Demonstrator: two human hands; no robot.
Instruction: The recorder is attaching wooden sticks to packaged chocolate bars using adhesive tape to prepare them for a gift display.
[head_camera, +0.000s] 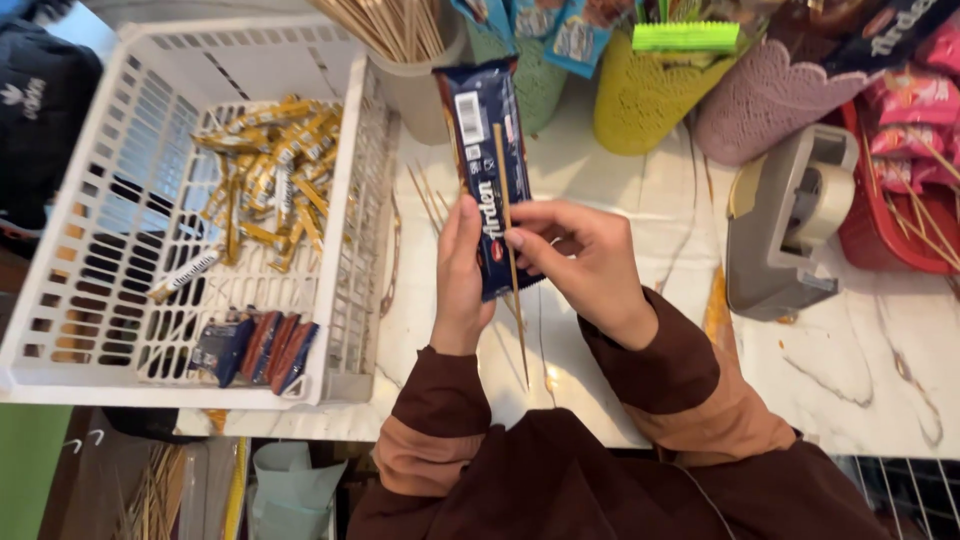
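A long dark blue snack packet stands upright over the marble counter, held by both hands. My left hand grips its left edge near the bottom. My right hand presses a thin wooden skewer against the packet's front with the thumb; the skewer runs from the packet's middle down past its lower end. Both sleeves are brown with lighter bands.
A white plastic basket on the left holds several gold-wrapped bars and a few dark packets. A cup of skewers, yellow and mauve pots, a grey tape dispenser and a red basket of pink packets stand behind.
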